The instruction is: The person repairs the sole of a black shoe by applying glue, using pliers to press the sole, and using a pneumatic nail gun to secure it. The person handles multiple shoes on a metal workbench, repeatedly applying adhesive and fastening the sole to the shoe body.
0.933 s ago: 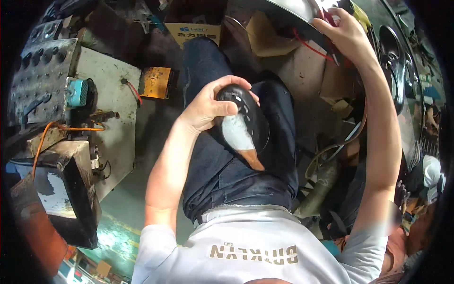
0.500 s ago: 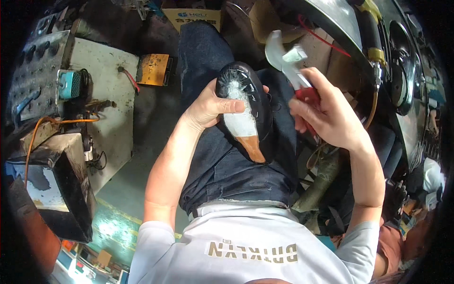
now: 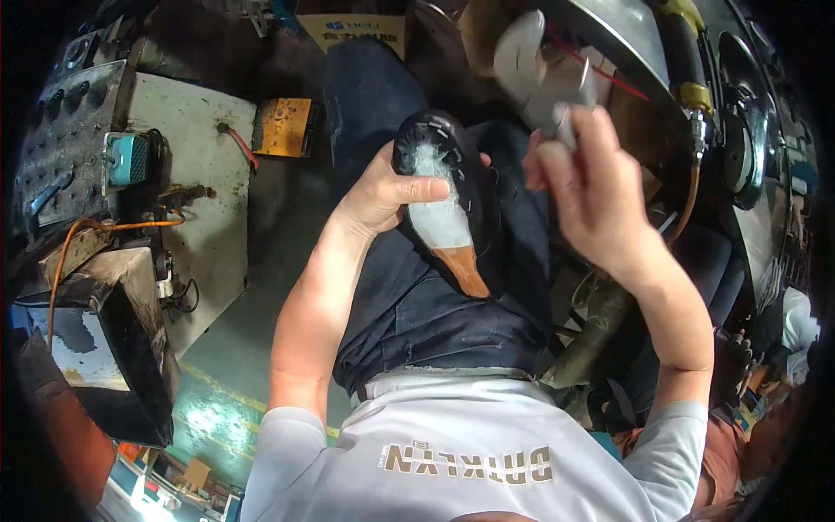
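Note:
A black shoe upper on a last (image 3: 444, 213) rests on my lap, underside up. Its bottom has a pale insole with a brown end toward me, and the black edge is gathered in folds with staple-like bits at the far end. My left hand (image 3: 380, 193) grips it from the left, thumb pressed on the insole and fingers wrapped beneath. To the right and raised above the shoe, my right hand (image 3: 600, 187) is closed round lasting pincers (image 3: 522, 61). Motion smears their metal head, and the red handles are hidden in my fist.
At left stands a worn machine with a pale panel (image 3: 200, 122), an orange cable (image 3: 130, 224) and an orange pedal-like plate (image 3: 283, 127). A cardboard box (image 3: 352, 33) lies beyond my knees. On the right is a dark machine with a round wheel (image 3: 739, 122) and a hose.
My right hand has turned and lifted the lasting pincers, with their head swinging up and away from me. The left hand and shoe have barely moved.

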`<state>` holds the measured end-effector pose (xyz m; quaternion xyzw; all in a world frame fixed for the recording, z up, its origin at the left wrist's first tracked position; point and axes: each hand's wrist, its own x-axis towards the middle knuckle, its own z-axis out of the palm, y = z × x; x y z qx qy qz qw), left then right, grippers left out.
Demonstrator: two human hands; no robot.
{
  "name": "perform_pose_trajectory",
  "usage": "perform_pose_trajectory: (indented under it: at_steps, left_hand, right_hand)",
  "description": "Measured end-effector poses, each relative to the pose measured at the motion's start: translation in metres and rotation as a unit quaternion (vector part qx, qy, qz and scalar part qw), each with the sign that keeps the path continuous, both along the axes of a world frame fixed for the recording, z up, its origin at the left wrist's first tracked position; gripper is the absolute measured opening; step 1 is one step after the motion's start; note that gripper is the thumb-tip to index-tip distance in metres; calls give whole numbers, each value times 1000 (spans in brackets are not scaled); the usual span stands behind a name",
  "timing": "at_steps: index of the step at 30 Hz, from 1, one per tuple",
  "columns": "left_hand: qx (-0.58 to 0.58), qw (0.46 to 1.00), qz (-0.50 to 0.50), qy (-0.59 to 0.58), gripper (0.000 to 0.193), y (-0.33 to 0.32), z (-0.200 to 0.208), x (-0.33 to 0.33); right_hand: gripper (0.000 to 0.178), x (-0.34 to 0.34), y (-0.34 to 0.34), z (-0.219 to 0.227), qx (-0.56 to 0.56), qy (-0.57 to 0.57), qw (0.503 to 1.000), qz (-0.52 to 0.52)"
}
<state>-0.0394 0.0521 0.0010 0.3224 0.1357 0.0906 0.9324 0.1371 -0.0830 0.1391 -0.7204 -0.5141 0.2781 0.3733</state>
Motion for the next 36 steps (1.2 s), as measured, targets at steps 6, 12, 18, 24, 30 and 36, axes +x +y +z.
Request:
perform_pose_trajectory:
  at_steps: [6,12,18,24,30,36]
  left_hand:
    - [17,1000,-3,-8,59,2,20,0]
    - [1,1000,-2,-14,68,-7,10,-9]
    - [-26,998,63,-5,70,-36,11,-14]
    - [-26,986,162,-38,62,-46,5,-30]
    - [12,978,158,-137,67,-33,41,-37]
    - [-103,947,119,-279,63,-38,109,24]
  right_hand:
    - [19,11,13,30,-100,-112,979,141]
    - [27,56,-4,56,61,60,978,-192]
    - [29,117,33,44,-79,-315,930,-172]
    - [37,124,54,23,88,-487,857,-142]
    - [37,49,-37,14,137,92,981,-105]
    - [75,-17,-128,-56,-29,769,632,98]
